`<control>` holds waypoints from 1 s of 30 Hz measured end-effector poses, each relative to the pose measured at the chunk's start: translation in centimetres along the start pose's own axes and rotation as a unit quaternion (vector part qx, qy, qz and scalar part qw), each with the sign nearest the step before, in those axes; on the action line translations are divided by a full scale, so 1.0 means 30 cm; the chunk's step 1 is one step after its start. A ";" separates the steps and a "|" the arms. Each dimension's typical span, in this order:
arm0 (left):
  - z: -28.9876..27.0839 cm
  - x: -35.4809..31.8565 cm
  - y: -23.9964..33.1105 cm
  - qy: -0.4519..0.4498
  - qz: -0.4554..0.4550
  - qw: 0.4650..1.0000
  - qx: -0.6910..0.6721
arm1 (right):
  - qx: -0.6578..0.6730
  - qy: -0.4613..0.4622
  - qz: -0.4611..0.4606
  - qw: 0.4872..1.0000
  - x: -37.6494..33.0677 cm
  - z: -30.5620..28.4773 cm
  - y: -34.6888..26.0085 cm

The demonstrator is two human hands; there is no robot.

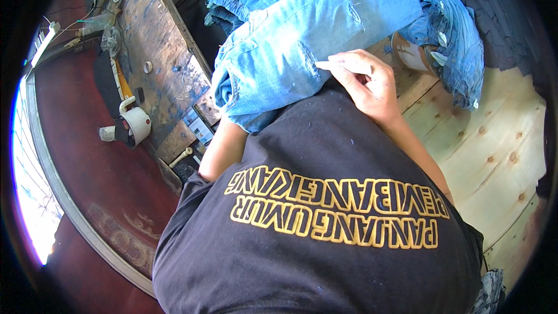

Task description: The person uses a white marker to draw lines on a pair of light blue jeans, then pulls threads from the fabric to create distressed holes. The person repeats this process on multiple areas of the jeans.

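Light-blue jeans (349, 9) lie across my lap, with frayed, distressed patches on the leg. My right hand (372, 84) is closed in a pinch on a slim whitish stick-like piece (326, 65). Its tip is at a white worn patch (309, 58) on the denim. I cannot make out what kind of tool it is. My left forearm (224, 150) goes into the opening of the jeans at the left, and the cloth hides that hand and its fingers.
More crumpled denim (456, 40) hangs at the right, by a round tub-like container (414, 55). Dark cloth (494, 11) is heaped at the far right, above pale wooden boards (494, 128). A stained workbench (160, 52) stands at the left, with a white cup-like pot (138, 123) near its edge.
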State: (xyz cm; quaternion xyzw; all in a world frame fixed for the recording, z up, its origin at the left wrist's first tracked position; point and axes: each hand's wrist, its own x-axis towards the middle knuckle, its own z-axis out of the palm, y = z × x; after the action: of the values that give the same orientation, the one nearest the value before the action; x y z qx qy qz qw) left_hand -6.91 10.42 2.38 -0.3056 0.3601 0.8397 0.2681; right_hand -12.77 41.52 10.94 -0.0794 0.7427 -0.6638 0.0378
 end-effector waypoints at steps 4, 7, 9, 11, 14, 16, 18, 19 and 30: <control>0.002 -0.009 -0.011 -0.002 0.001 1.000 -0.001 | 0.012 -0.019 -0.053 0.998 -0.008 -0.003 0.006; 0.004 0.004 -0.011 0.002 0.001 1.000 -0.002 | -0.005 -0.004 -0.008 1.000 -0.012 0.000 0.009; 0.006 0.012 -0.011 0.001 0.001 1.000 -0.003 | 0.015 0.058 0.008 0.998 -0.018 0.002 0.009; 0.010 0.019 -0.013 0.004 0.003 1.000 -0.004 | 0.004 -0.014 -0.047 0.999 -0.024 0.004 0.010; 0.010 0.018 -0.014 0.006 0.003 1.000 -0.005 | 0.013 0.032 -0.031 0.999 -0.025 0.008 0.016; 0.011 0.018 -0.017 0.006 0.005 1.000 -0.005 | 0.033 0.005 -0.068 0.997 -0.028 0.006 0.020; 0.011 0.016 -0.020 0.009 0.004 1.000 -0.005 | -0.026 0.033 -0.061 0.997 -0.030 0.005 0.023; 0.012 0.009 -0.026 0.008 0.003 1.000 -0.005 | -0.030 0.081 -0.055 0.995 -0.029 0.006 0.025; 0.006 0.020 -0.026 0.007 0.004 1.000 -0.014 | 0.028 0.042 0.038 0.998 -0.033 0.013 0.034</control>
State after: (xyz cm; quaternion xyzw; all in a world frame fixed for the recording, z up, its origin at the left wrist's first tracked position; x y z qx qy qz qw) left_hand -6.85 11.17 1.73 -0.3135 0.3516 0.8436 0.2577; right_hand -11.79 41.42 9.84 -0.0223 0.7272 -0.6852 0.0335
